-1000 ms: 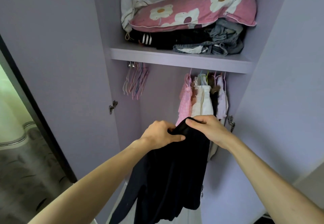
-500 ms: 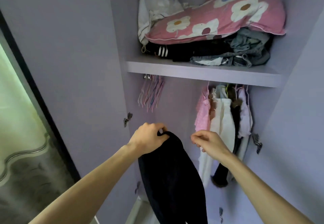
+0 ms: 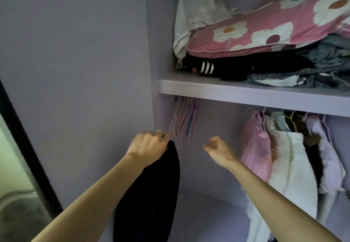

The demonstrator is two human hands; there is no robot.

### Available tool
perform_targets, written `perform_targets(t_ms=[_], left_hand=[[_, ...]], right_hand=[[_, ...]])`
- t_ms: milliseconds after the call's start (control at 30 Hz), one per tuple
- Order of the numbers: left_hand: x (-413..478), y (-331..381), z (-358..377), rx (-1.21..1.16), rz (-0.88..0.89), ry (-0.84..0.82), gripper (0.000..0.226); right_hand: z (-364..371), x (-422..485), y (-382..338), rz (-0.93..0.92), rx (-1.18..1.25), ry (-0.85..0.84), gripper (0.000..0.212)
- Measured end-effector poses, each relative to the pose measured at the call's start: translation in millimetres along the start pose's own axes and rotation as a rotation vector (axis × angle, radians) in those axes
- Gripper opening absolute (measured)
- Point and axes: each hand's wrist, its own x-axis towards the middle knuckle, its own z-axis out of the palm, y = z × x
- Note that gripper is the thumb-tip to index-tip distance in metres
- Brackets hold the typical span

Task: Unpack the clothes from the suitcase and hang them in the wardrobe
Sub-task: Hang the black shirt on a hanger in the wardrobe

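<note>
My left hand [image 3: 149, 145] grips the top of a black garment [image 3: 151, 194], which hangs straight down in front of the open lilac wardrobe [image 3: 162, 52]. My right hand [image 3: 217, 148] is raised beside it with its fingers loosely curled and holds nothing. Just above and between both hands a bunch of empty pink and blue hangers [image 3: 184, 120] hangs at the left end of the rail, under the shelf [image 3: 246, 94]. Pink, white, dark and lilac clothes [image 3: 287, 158] hang at the right of the rail.
On the shelf lie a pink flowered pillow [image 3: 265, 29], a white bag [image 3: 195, 10] and folded dark clothes and jeans [image 3: 284, 69]. The open wardrobe door [image 3: 75, 71] stands at the left, with a dark frame edge [image 3: 28, 147] beyond it.
My right hand has let go of the black garment, which now hangs from my left hand alone. Both hands have risen toward the empty hangers, and my view has shifted left and closer.
</note>
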Motion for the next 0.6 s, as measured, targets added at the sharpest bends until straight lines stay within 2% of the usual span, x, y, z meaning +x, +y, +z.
perform_targets(t_ms=[100, 133, 233, 300, 333, 400, 533, 600], left_hand=[[10.9, -28.4, 44.6, 0.068, -0.062, 0.1, 0.04], [12.8, -36.3, 52.6, 0.087, -0.071, 0.085, 0.038], [11.3, -46.0, 84.6, 0.228, -0.039, 0.182, 0.013], [11.4, -52.9, 106.9, 0.361, -0.01, 0.274, 0.028], [12.0, -56.5, 107.5, 0.434, -0.007, 0.258, 0.032], [8.1, -61.9, 117.1, 0.537, -0.059, 0.261, 0.034], [10.1, -56.3, 122.5, 0.57, -0.148, 0.139, 0.047], [10.6, -50.8, 121.2, 0.582, -0.155, 0.093, 0.047]], right_hand=[[31.9, 54.7, -0.2, -0.008, -0.047, 0.05, 0.044], [37.2, 64.7, -0.6, 0.007, -0.058, 0.067, 0.048], [70.4, 103.4, 9.3, -0.012, -0.03, 0.114, 0.061], [93.3, 136.7, 20.3, -0.03, 0.013, 0.141, 0.066], [96.3, 151.6, 25.7, -0.011, 0.038, 0.15, 0.067], [114.2, 182.4, 36.3, -0.005, 0.049, 0.172, 0.062], [123.7, 185.8, 26.6, -0.004, -0.051, 0.202, 0.029], [128.4, 186.0, 22.2, -0.023, 0.003, 0.178, 0.023]])
